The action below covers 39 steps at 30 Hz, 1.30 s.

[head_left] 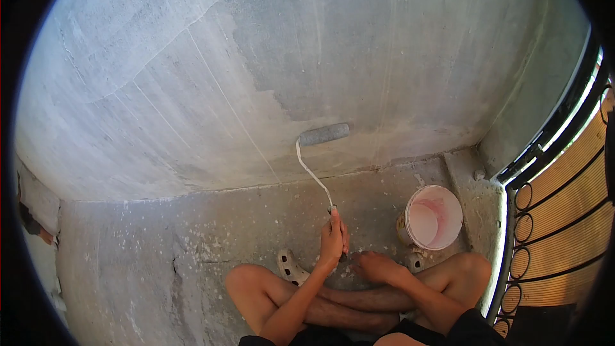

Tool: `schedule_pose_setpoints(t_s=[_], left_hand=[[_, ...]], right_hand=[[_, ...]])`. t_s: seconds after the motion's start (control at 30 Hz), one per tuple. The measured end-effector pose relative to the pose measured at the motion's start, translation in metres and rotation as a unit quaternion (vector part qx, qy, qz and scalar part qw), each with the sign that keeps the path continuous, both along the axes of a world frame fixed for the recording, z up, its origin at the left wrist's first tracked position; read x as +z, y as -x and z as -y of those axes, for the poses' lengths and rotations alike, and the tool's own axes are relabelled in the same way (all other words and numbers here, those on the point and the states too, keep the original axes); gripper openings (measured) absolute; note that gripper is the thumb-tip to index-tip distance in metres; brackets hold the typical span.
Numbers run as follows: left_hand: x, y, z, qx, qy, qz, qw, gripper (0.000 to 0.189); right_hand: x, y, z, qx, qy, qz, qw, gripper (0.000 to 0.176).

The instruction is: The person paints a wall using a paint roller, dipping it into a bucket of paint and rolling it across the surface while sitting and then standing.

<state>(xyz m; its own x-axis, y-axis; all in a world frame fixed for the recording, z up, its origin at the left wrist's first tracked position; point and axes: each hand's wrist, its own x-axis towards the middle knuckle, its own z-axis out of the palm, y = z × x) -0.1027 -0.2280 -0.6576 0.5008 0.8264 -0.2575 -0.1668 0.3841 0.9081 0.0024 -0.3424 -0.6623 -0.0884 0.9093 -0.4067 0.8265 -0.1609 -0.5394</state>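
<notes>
My left hand [333, 241] is wrapped round the handle of the paint roller [324, 134], its sleeve at the lower wall [397, 102]. My right hand [379, 266] is near the handle's end; I cannot tell its grip. Light, even pressure along the sleeve should work best.

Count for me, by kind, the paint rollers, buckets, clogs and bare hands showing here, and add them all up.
Paint roller: 1
Bucket: 1
Clogs: 2 (left one, right one, both partly hidden)
Hands: 2 (left hand, right hand)
Total: 6
</notes>
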Motion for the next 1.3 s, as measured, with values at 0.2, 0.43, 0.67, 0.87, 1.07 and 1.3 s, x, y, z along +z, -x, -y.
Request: schedule_pose_setpoints(t_s=[0.2, 0.43, 0.67, 0.87, 1.07, 1.3], left_hand=[[-0.01, -0.001, 0.008, 0.001, 0.006, -0.058, 0.998, 0.058], [0.0, 0.004, 0.001, -0.051, 0.063, -0.039, 0.996, 0.058], [0.005, 0.012, -0.001, -0.1, 0.131, 0.037, 0.986, 0.056], [-0.008, 0.01, 0.007, -0.122, 0.179, 0.027, 0.976, 0.055], [-0.003, 0.01, 0.009, -0.114, 0.199, 0.0, 0.973, 0.054], [-0.008, 0.0, -0.003, -0.087, 0.254, 0.002, 0.963, 0.046]], right_hand=[[0.0, -0.008, -0.018, -0.121, 0.088, -0.268, 0.952, 0.039], [0.007, 0.006, -0.016, -0.22, 0.12, -0.427, 0.869, 0.051], [0.001, 0.021, -0.012, -0.204, 0.078, -0.48, 0.85, 0.05], [-0.02, 0.031, -0.003, -0.254, 0.109, -0.524, 0.806, 0.044], [-0.018, 0.035, -0.003, -0.294, 0.122, -0.578, 0.751, 0.038], [0.026, 0.038, -0.02, -0.379, 0.127, -0.651, 0.646, 0.023]])
